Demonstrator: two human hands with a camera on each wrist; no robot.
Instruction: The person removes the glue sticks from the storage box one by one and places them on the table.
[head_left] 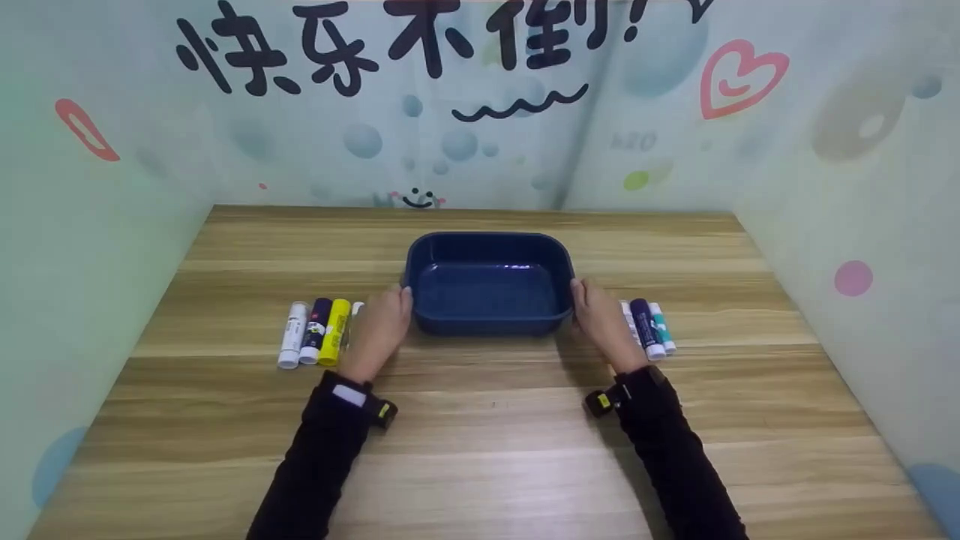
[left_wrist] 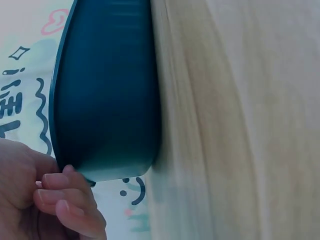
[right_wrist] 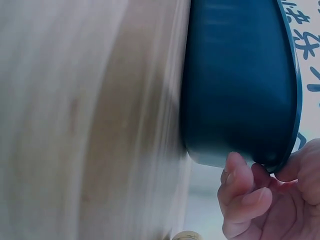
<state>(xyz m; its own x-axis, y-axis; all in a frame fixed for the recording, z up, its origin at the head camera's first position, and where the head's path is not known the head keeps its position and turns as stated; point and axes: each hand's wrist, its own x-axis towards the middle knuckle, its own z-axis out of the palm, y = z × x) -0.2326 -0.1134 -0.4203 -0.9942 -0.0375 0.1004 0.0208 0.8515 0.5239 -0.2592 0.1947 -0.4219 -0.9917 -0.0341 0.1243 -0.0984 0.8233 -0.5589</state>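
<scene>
A dark blue rectangular container [head_left: 487,328] with rounded corners is upright near the middle of the wooden table. My left hand [head_left: 377,330] pinches its left end at the rim, thumb above and fingers curled below, as the left wrist view shows. On the opposite end, my right hand [head_left: 604,319] grips the rim in the same way. Both wrist views show the container's wall [left_wrist: 107,90] close to the tabletop; whether its base touches the wood I cannot tell.
Left of the container lie a white glue stick [head_left: 292,337], a dark purple one [head_left: 316,330], a yellow one [head_left: 334,332] and another partly behind my hand. On the right are a purple stick [head_left: 646,328], a teal-and-white one [head_left: 663,328] and a partly hidden white one. Printed walls enclose the table.
</scene>
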